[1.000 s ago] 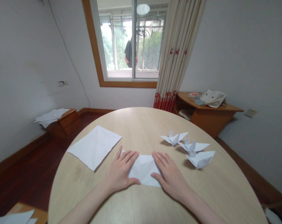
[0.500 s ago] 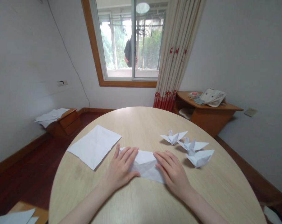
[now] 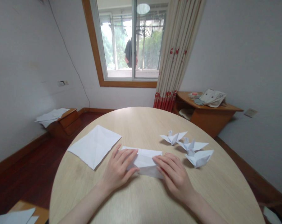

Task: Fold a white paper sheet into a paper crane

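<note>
A white sheet of paper (image 3: 147, 161), partly folded with its near edge lifted, lies in front of me on the round table. My left hand (image 3: 121, 165) grips its left side, fingers on top and thumb at the near edge. On the right side, my right hand (image 3: 175, 171) holds the paper in the same way, fingertips on the upper layer and thumb near the lower edge. The paper's two ends are partly hidden under my hands.
Another creased white sheet (image 3: 95, 146) lies to the left on the round table (image 3: 141, 121). Three folded paper cranes (image 3: 199, 158) stand at the right. Beyond are a wooden corner desk (image 3: 211, 121) with a cloth bag (image 3: 213, 97), and a low cabinet (image 3: 70, 119) with papers.
The near edge of the paper has been folded up further, so the paper looks narrower. Both hands have shifted slightly, and more of the paper's far edge shows.
</note>
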A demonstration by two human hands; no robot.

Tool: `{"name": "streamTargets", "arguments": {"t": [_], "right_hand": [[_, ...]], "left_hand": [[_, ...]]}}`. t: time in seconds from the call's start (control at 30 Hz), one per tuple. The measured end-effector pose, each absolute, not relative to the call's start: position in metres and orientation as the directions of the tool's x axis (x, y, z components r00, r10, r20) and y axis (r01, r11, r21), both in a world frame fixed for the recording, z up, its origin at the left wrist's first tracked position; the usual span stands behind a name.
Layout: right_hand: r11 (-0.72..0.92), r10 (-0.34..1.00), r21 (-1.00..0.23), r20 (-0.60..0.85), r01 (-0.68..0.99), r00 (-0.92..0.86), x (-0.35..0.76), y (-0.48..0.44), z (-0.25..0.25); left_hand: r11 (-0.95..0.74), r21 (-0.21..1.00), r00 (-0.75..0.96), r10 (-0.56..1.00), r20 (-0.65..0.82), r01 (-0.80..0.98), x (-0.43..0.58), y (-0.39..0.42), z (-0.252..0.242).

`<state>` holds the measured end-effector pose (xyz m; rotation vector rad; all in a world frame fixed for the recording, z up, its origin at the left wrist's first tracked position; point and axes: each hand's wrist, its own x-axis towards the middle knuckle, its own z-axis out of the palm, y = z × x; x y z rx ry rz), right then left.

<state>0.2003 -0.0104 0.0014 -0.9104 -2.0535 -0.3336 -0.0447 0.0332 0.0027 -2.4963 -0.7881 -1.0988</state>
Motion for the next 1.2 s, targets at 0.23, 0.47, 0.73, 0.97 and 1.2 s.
{"name": "streamTargets", "arguments": {"t": [0.23, 0.47, 0.73, 0.97, 1.2], "right_hand": [[0.763, 0.458, -0.162, 0.818, 0.626, -0.347, 0.199, -0.020, 0.015], [0.762, 0.503, -0.295, 0.830, 0.577, -0.240, 0.200, -0.023, 0.020], [0.723, 0.590, -0.424, 0.790, 0.545, -0.168, 0.201, -0.019, 0.016], [0.672, 0.673, -0.375, 0.670, 0.638, -0.315, 0.200, -0.012, 0.004], [0.663, 0.734, -0.233, 0.392, 0.711, -0.555, 0.194, -0.008, -0.016]], "left_hand": [[-0.834, -0.073, 0.520, 0.270, 0.811, 0.547, -0.047, 0.024, 0.016], [-0.808, -0.074, 0.429, 0.230, 0.874, 0.585, -0.048, 0.019, 0.023], [-0.746, -0.029, 0.370, 0.296, 0.881, 0.665, -0.048, 0.017, 0.026], [-0.706, 0.039, 0.403, 0.448, 0.798, 0.707, -0.047, 0.019, 0.021], [-0.686, 0.066, 0.508, 0.596, 0.622, 0.724, -0.051, 0.026, 0.010]]}}
